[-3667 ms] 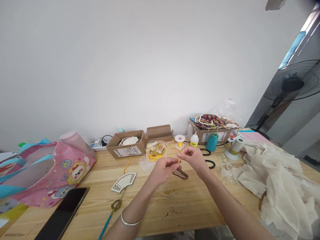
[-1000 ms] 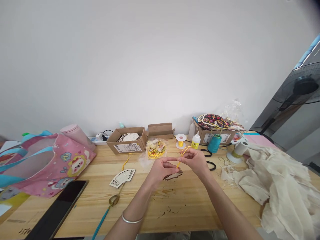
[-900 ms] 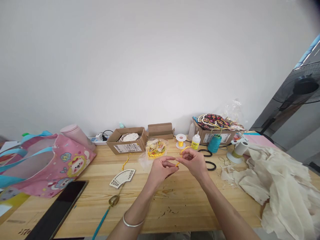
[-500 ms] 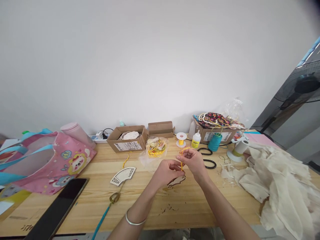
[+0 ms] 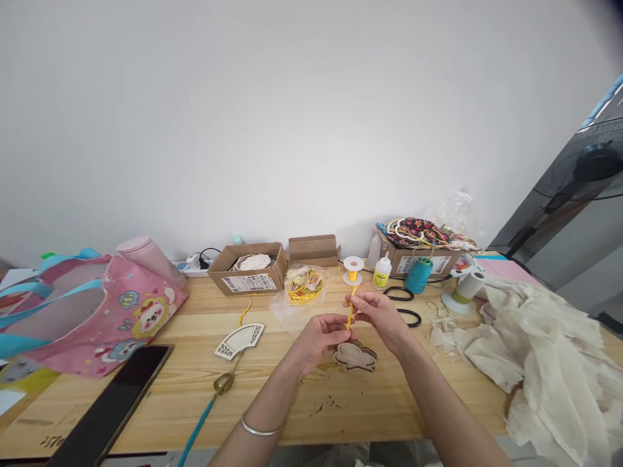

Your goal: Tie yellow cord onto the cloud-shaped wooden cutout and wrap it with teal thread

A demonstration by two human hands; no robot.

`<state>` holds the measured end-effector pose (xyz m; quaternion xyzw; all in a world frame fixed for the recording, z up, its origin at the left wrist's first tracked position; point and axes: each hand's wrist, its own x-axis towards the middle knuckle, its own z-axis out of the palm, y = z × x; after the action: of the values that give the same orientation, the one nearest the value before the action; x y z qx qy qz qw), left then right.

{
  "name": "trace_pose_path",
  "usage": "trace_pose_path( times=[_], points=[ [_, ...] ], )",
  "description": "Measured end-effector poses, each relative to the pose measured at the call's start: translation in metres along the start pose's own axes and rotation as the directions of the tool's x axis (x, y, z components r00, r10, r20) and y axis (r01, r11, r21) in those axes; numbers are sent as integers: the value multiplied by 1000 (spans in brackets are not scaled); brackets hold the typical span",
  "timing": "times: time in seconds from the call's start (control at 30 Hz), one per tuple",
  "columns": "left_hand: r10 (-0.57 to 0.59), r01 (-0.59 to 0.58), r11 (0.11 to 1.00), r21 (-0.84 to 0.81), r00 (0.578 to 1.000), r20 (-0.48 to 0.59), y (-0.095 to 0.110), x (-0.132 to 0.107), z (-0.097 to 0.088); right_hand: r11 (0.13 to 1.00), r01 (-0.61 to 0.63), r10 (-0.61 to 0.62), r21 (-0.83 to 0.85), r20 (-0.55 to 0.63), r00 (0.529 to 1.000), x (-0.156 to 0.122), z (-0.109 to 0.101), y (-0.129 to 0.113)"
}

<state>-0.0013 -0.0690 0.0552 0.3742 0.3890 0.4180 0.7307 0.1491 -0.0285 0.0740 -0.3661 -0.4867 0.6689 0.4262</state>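
Note:
My left hand (image 5: 325, 338) pinches the lower part of a twisted yellow cord (image 5: 351, 310) between thumb and fingers. Higher up, my right hand (image 5: 378, 316) has its fingertips closed on the same cord. Just below the hands is a thin wooden cutout (image 5: 356, 356) with a wavy, dark-edged outline; whether it hangs from the cord or rests on the table cannot be made out. To the left lies a fan-shaped wooden ornament (image 5: 240, 341) with its own yellow cord, a brass bell (image 5: 223, 384) and a teal tassel (image 5: 197, 431).
Along the wall stand a cardboard box (image 5: 249, 283), a yellow thread spool (image 5: 353, 270), a glue bottle (image 5: 382, 272), a teal thread cone (image 5: 419, 275) and a filled box (image 5: 422, 261). Black-handled scissors (image 5: 409, 318) lie near my right hand. Cream cloth (image 5: 525, 350), a phone (image 5: 109, 405) and a pink bag (image 5: 117, 311) flank the workspace.
The wooden cutout has swung lower and right, showing its flat face more. The cord's upper loop is now drawn into a straighter upright strand, and my hands have shifted slightly.

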Motion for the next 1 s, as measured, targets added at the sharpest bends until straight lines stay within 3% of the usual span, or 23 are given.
trace_pose_path(
  times=[0.2,0.33,0.43,0.77,1.0],
  points=[
    [87,-94,993,76,992,89,6,-3,6,995,44,-42,-91,34,999,-2,4,-1],
    [210,-211,972,104,977,22,11,-2,13,983,107,-99,-152,64,993,-2,7,3],
    [256,-245,955,169,966,-42,14,0,15,967,166,-164,-195,24,986,-2,9,4],
    [226,-209,965,159,969,-99,14,-2,15,912,222,-265,-345,-83,961,-5,12,1],
    [186,-168,977,133,974,-131,11,-3,16,928,236,-302,-289,-210,930,-6,12,3]
  ],
)
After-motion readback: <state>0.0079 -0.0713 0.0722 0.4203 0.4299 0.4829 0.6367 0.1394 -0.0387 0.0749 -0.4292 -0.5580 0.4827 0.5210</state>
